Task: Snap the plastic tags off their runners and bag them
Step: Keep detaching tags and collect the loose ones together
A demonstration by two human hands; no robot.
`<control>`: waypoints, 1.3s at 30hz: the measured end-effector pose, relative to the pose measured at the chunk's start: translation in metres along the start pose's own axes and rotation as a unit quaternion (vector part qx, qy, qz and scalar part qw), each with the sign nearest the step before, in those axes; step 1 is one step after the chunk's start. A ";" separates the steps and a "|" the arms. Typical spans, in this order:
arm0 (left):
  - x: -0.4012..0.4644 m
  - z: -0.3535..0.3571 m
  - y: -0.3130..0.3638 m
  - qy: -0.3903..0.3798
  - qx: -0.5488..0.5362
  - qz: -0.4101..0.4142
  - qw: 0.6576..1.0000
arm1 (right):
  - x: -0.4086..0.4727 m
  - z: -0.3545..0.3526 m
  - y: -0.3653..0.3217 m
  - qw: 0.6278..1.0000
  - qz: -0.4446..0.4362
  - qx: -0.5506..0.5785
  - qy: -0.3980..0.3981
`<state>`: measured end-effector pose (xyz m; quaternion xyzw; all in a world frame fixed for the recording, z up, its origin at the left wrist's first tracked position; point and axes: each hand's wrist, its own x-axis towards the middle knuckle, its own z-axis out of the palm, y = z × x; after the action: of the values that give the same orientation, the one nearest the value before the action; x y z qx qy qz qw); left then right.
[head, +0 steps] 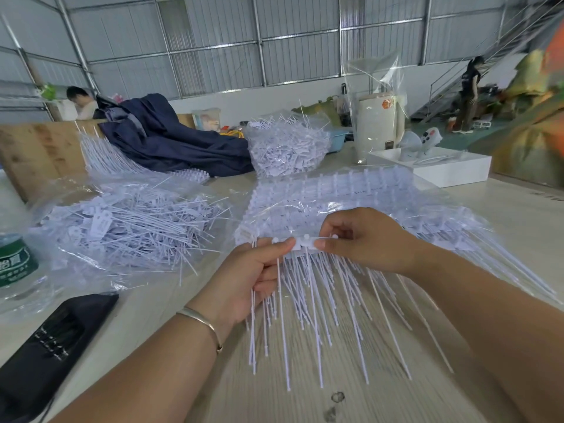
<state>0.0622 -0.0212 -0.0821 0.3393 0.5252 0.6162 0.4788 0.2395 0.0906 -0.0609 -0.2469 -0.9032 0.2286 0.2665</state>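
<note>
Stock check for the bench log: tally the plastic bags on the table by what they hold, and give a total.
Bags of loose snapped tags: 2, the near-left bag and the far bag.
Bags of tags on runners: 1, the runner bag behind both hands.
Empty upright bags: 1, the clear bag near the cream-coloured appliance.
Total: 4

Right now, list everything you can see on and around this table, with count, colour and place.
runner of tags: one, white, held in both hands
loose tags pile: one, white, on clear plastic, left
stacked runners: one stack, white, under clear plastic, behind hands
bag of tags: one, clear, far centre
jacket: one, navy, far left
bottle: one, green label, left edge
pouch: one, black, near left
box: one, white, far right
table: one, pale wood
left hand: grips runner
right hand: pinches runner
</note>
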 end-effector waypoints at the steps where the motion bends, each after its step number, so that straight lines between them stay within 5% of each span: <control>1: -0.002 0.001 0.002 -0.007 -0.002 0.001 1.000 | 0.000 -0.001 0.000 1.000 0.002 -0.012 -0.004; 11: -0.012 0.008 0.009 -0.094 -0.117 -0.030 0.988 | -0.002 -0.009 -0.008 0.977 -0.001 0.209 -0.050; 18: -0.020 0.016 0.008 -0.296 -0.152 -0.063 0.941 | -0.005 -0.003 -0.016 0.950 -0.024 0.301 -0.085; 35: -0.011 0.004 0.013 -0.084 -0.114 -0.019 0.990 | 0.000 -0.002 -0.003 0.960 0.036 0.277 0.024; 39: -0.010 0.004 0.012 -0.091 -0.097 -0.040 0.990 | 0.000 -0.002 -0.002 0.966 0.024 0.258 0.018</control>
<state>0.0665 -0.0292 -0.0685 0.3243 0.4310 0.6110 0.5795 0.2399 0.0893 -0.0584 -0.1960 -0.8025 0.4555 0.3318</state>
